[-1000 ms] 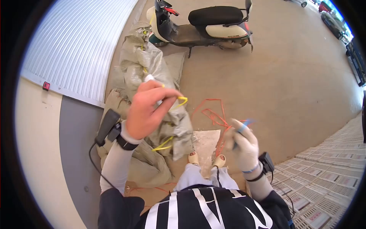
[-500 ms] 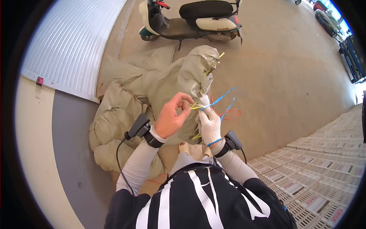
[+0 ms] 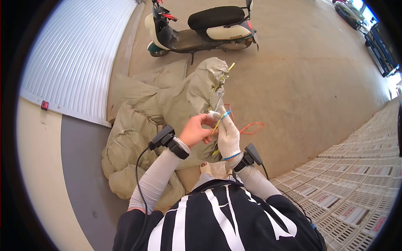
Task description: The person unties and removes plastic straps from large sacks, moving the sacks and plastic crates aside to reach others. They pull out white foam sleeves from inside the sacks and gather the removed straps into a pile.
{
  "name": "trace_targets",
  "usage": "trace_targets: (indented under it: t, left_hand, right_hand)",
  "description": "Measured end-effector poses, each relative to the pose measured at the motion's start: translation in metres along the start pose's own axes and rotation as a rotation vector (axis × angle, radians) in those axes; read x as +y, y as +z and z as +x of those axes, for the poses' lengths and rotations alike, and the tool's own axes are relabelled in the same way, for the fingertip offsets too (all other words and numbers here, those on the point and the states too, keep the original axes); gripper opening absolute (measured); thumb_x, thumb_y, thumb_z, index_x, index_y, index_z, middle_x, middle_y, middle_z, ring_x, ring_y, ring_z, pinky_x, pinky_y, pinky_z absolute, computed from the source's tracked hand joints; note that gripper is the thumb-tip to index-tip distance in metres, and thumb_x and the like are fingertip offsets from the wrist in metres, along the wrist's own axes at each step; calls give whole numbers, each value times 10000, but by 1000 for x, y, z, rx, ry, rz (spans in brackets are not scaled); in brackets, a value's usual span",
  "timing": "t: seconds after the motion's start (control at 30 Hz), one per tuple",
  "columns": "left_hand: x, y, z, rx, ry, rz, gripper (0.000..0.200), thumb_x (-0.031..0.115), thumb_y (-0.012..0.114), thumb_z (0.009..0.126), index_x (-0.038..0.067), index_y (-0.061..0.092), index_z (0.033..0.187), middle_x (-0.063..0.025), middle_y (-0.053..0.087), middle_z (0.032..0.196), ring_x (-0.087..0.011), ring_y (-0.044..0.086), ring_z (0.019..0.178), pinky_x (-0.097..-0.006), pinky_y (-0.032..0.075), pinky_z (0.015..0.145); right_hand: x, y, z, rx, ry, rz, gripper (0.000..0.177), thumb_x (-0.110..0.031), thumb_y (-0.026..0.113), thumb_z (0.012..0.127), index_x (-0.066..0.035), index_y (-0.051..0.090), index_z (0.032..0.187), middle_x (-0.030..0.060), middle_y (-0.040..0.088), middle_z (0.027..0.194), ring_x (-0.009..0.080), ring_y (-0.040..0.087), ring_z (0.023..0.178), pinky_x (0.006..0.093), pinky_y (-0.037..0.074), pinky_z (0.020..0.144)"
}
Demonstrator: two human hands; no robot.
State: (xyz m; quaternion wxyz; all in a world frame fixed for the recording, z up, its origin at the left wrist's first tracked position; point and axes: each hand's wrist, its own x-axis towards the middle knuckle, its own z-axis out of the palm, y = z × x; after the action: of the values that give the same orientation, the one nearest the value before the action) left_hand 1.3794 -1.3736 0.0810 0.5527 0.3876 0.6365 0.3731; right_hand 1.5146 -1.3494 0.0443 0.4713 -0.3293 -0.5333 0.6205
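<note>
At far left of the frame, corrugated shutter (image 3: 79,54) fills the upper left, small red box (image 3: 45,105) on the wall just under its lower edge. Cream wall and grey floor strip below that. Left of centre, pile of grey woven sacks (image 3: 125,142) lies on the concrete floor (image 3: 301,92), slumped against each other. One tall sack (image 3: 188,96) stands upright behind the hands, neck bunched at top with yellow ties sticking out. Top centre, parked scooter (image 3: 201,27), black seat, cream body, side-on, well apart from the sacks.

Centre: left hand (image 3: 197,131), bare, black wrist device (image 3: 163,137) strapped on with a cable hanging down the sleeve. Fingers curled in, thumb and fingertips pinched tight on the yellow strap (image 3: 214,129). Right hand (image 3: 228,136), white glove, touching the left hand, clamped on the blue strap (image 3: 224,116), which runs up past the glove's fingertips. Both hands together, held up in front of the tall sack, just beside its lower front. Exact crossing of the two straps too small to tell.

Right of the hands, loose orange cord (image 3: 251,127) looped on the floor. Below the hands, toes in pale sandals (image 3: 206,168), partly hidden by the black-and-white striped top. Lower right, rows of pale plastic crates (image 3: 360,175). Upper right edge, parked cars (image 3: 377,37), distorted by the lens.
</note>
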Motion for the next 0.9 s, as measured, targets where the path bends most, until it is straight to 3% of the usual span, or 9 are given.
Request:
trace_targets:
  t: [0.2, 0.3, 0.47, 0.53, 0.63, 0.67, 0.83, 0.87, 0.9]
  left_hand:
    - [-13, -19, 8, -208, -93, -96, 170, 91, 729, 828, 3, 635, 937, -60, 668, 874, -94, 625, 603, -195, 490, 486]
    - [-26, -20, 10, -195, -95, -159, 170, 115, 709, 853, 4, 612, 937, -62, 672, 843, -101, 630, 598, -200, 495, 485]
    - [-32, -28, 2, 142, -17, -398, 169, 134, 646, 903, 1, 547, 937, -88, 657, 777, -124, 636, 573, -220, 514, 482]
    - [-42, -34, 2, 303, -3, -420, 147, 117, 610, 921, 0, 521, 928, -96, 641, 752, -138, 634, 559, -239, 527, 482]
    - [-43, -46, -2, 462, 44, -313, 121, 113, 601, 925, 25, 519, 922, -80, 637, 749, -145, 641, 583, -247, 531, 487]
    - [-48, -58, -1, 524, 96, -288, 112, 109, 589, 930, 29, 511, 920, -74, 619, 734, -151, 635, 576, -267, 542, 496]
    - [-69, -99, -31, 892, 314, -242, 153, 161, 585, 952, 34, 517, 903, -12, 539, 659, -82, 539, 570, -216, 462, 541]
    - [-76, -103, -42, 961, 312, -239, 159, 172, 582, 957, 39, 521, 894, -6, 530, 648, -78, 534, 578, -202, 439, 547]
    - [-85, -109, -55, 975, 271, -188, 170, 176, 575, 962, 37, 521, 880, -3, 518, 629, -81, 531, 574, -210, 450, 566]
  right_hand:
    - [9, -10, 9, -222, 103, 26, 456, -119, 413, 992, -23, 387, 1436, 93, 511, 1356, 161, 495, 1197, 288, 398, 1003]
    - [12, -8, 6, -210, 339, 361, 466, -155, 419, 994, -12, 382, 1436, 100, 492, 1364, 152, 444, 1247, 297, 334, 1061]
    - [-24, -9, 5, -355, 650, 49, 519, -189, 495, 959, -6, 380, 1431, 135, 533, 1305, 175, 518, 1170, 300, 404, 1000]
    - [26, -12, -8, -361, 306, -155, 555, -205, 578, 910, -3, 416, 1401, 140, 625, 1169, 181, 602, 1024, 319, 477, 890]
    - [4, -15, -5, -383, 185, -363, 516, -222, 617, 876, -13, 498, 1332, 145, 667, 1051, 195, 632, 929, 324, 492, 827]
    - [4, -21, -1, -434, 229, -569, 443, -239, 634, 853, -26, 576, 1237, 150, 663, 1023, 242, 647, 828, 326, 502, 765]
    - [-2, -74, -34, -596, 490, -652, 272, -244, 642, 849, -19, 679, 999, 132, 681, 874, 266, 648, 710, 335, 510, 666]
    - [21, -103, -49, -792, 14, -769, 250, -228, 651, 846, 3, 688, 934, 136, 679, 821, 216, 642, 696, 324, 503, 643]
    - [-10, -98, -56, -498, 522, -515, 210, -188, 635, 856, 14, 680, 894, 107, 660, 774, 152, 624, 689, 295, 490, 613]
